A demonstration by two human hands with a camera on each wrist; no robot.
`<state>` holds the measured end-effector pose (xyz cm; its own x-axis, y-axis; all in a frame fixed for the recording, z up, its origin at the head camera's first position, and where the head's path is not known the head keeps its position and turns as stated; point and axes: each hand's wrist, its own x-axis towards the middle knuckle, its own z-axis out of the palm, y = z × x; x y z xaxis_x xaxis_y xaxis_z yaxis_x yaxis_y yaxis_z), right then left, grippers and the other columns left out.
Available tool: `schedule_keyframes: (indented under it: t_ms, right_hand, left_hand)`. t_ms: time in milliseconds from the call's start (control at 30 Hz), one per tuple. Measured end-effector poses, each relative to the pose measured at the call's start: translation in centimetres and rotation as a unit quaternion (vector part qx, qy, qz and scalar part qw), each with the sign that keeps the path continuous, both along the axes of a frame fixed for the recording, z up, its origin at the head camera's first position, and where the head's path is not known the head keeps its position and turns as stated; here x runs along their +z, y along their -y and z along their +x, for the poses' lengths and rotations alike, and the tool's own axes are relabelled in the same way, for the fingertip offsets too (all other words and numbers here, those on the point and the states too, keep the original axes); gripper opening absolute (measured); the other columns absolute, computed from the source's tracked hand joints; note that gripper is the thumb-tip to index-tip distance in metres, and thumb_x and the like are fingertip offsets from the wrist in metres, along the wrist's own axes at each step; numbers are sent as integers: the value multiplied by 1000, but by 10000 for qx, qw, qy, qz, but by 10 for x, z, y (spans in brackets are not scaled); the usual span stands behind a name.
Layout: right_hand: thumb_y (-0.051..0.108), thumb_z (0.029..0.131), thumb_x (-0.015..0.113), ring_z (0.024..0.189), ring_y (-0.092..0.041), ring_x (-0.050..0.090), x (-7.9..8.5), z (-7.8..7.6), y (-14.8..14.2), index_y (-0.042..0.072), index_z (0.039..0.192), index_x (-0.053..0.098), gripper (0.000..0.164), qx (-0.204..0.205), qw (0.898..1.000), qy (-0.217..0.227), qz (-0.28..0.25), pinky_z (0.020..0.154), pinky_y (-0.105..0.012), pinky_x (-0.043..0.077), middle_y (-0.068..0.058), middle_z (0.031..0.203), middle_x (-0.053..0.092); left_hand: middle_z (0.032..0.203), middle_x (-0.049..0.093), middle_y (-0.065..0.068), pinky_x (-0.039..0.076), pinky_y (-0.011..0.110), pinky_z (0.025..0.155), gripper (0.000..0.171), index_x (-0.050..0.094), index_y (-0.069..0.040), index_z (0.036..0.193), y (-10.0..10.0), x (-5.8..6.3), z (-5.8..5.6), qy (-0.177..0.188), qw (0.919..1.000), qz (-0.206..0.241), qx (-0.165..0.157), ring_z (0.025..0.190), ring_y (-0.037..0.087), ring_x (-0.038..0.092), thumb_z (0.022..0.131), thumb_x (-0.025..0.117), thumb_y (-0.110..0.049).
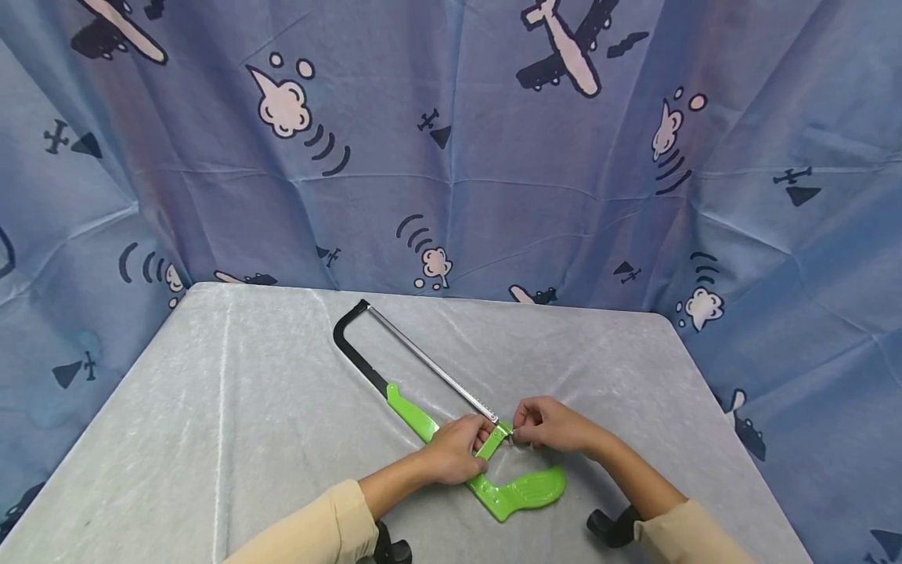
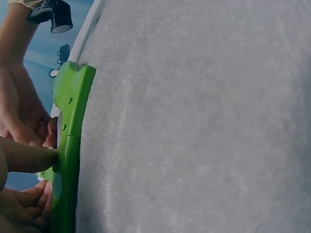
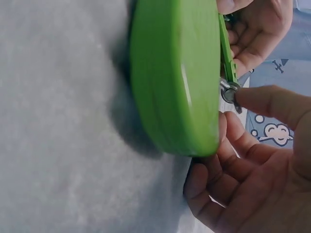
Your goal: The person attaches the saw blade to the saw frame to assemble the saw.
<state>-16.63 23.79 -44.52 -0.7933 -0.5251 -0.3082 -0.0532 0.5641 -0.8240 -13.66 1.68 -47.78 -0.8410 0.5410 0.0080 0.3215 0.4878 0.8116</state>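
Observation:
A hacksaw (image 1: 413, 411) with a green grip and a black front bow lies slantwise on the table, its handle toward me. Its silvery blade bar (image 1: 430, 362) runs from the bow's tip to the green arm by the handle. My left hand (image 1: 454, 452) grips the green frame there, thumb on top. At the end of that arm, my right hand (image 1: 552, 425) holds a small metal wing nut (image 3: 230, 94) with thumb and fingers. In the right wrist view the rounded green handle (image 3: 180, 77) fills the middle, and the thumb presses the nut.
A pale grey cloth covers the table (image 1: 282, 439). Behind and beside it hangs a blue curtain (image 1: 493, 141) printed with planes and clouds. Dark wrist devices (image 1: 611, 526) sit at both cuffs, low over the table.

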Motion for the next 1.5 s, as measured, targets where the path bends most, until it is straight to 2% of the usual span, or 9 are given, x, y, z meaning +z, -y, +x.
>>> schedule_keyframes:
  t_ms: [1033, 1200, 1500]
  right_hand:
    - [-2, 90, 59, 63, -12, 51, 0, 4, -2, -6, 90, 58, 4, 101, 9996, -75, -247, 56, -25, 45, -3, 72, 55]
    - [-4, 89, 59, 62, -10, 51, -2, 5, -1, -7, 89, 59, 3, 84, 9994, -235, -254, 55, -23, 44, -3, 72, 55]
    - [-5, 84, 58, 60, -5, 49, -4, 6, 1, -6, 85, 63, 5, 217, 9980, -590, 85, 53, -20, 41, 3, 69, 55]
  left_hand:
    - [90, 58, -5, 42, 17, 74, 39, 63, -4, 108, 0, 1, 1, 26, 10000, -52, 1, 80, 4, 52, 70, 72, 2]
    - [89, 58, -5, 42, 17, 74, 39, 63, -4, 107, 0, 0, 1, 31, 10000, -44, 11, 79, 3, 52, 70, 72, 2]
    - [89, 57, -5, 42, 17, 74, 38, 63, -5, 106, 0, 2, 1, -15, 10000, -62, 1, 79, 2, 51, 70, 72, 1]
